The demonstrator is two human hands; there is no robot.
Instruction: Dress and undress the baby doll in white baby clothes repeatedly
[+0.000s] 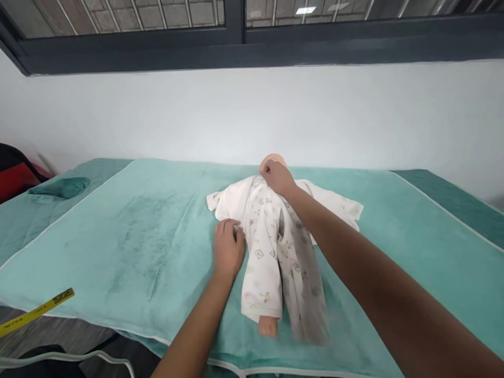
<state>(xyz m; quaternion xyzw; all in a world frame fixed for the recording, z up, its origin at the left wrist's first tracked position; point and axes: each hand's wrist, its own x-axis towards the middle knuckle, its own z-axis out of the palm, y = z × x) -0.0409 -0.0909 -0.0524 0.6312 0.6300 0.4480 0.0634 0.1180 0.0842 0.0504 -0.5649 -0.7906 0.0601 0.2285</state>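
Note:
A baby doll (272, 160) lies on its back on a teal towel (137, 226), dressed in a white printed onesie (262, 247). One bare foot (268, 326) sticks out of the left leg of the garment. My left hand (227, 247) rests on the onesie's side near the doll's waist, fingers curled and pinching the cloth. My right hand (277, 176) is closed on the garment's collar just below the doll's head. The doll's face is hidden behind that hand.
The towel covers a table that runs up to a white wall under a dark-framed window (236, 31). A crumpled teal cloth (63, 186) lies at the far left. A yellow tape measure (35, 312) hangs by the near left edge. A red and black object (13, 173) sits at the left.

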